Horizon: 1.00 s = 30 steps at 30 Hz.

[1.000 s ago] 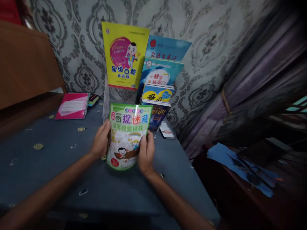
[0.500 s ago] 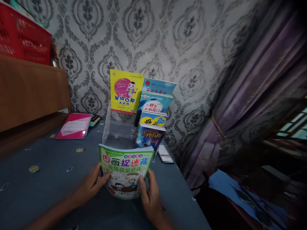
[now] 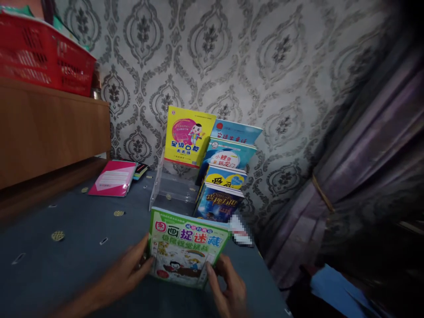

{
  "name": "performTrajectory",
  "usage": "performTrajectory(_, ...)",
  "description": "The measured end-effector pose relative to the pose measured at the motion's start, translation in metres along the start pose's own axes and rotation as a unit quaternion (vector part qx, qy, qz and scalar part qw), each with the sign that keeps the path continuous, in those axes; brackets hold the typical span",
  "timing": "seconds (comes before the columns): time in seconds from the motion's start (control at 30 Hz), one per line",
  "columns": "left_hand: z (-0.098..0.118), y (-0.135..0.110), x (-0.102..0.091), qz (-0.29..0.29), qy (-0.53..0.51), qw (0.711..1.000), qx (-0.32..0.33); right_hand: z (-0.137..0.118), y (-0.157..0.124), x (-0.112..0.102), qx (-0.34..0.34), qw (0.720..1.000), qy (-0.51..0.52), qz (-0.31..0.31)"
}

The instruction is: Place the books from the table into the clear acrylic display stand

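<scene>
A green picture book [image 3: 185, 251] with Chinese lettering stands tilted before me, its cover facing me. My left hand [image 3: 130, 271] is closed on its left edge, thumb in front and fingers hidden behind. On the right edge, my right hand [image 3: 228, 285] grips it the same way. Just behind the book is a clear tiered rack [image 3: 157, 185]. A yellow workbook [image 3: 188, 137] stands at the rack's upper left. Down its right side are two blue-green books, a yellow book [image 3: 225, 176] and, lowest, a dark blue book [image 3: 218, 203].
Left on the dark tablecloth [image 3: 82, 260] lies a pink booklet [image 3: 114, 179] beside another small stack. A red basket [image 3: 43, 53] sits on a wooden cabinet [image 3: 53, 123]. A blurred-out item [image 3: 241, 232] lies right of the rack. A purple curtain [image 3: 347, 176] hangs at right.
The view has shifted, so the scene sits farther right and lower. The green book's pages look flatter and less bowed, with both hands still on it.
</scene>
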<state>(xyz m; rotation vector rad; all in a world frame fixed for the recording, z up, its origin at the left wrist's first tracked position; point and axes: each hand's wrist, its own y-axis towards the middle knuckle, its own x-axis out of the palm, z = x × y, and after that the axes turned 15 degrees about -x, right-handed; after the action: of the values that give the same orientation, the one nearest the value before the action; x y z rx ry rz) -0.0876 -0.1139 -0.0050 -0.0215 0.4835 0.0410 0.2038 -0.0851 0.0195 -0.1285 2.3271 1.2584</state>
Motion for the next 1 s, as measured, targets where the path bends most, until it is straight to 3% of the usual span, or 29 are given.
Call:
performTrajectory(0.27, 0.018, 0.013, -0.011, 0.006, -0.005, 1.000, 0.005, -0.003, 0.021, 0.009, -0.005, 0.999, 0.009, 0.033)
performTrajectory(0.47, 0.015, 0.019, -0.015, 0.028, 0.017, 0.999, 0.009, -0.007, 0.032, 0.017, -0.024, 0.999, -0.001, 0.039)
performTrajectory(0.7, 0.022, 0.025, -0.028, 0.019, 0.062, 0.997, 0.028, -0.004, 0.042, 0.022, -0.009, 1.000, 0.003, 0.002)
performTrajectory(0.83, 0.040, 0.048, -0.044, 0.054, 0.085, 0.992, 0.078, 0.001, 0.071, 0.017, -0.011, 1.000, 0.006, -0.011)
performTrajectory(0.9, 0.057, 0.068, -0.057, 0.056, 0.113, 0.985, 0.121, 0.006, 0.096, 0.013, -0.031, 0.999, 0.010, -0.009)
performTrajectory(1.0, 0.091, 0.105, -0.081, 0.111, 0.125, 0.968, 0.186, 0.012, 0.143, 0.005, -0.059, 0.998, 0.012, 0.007)
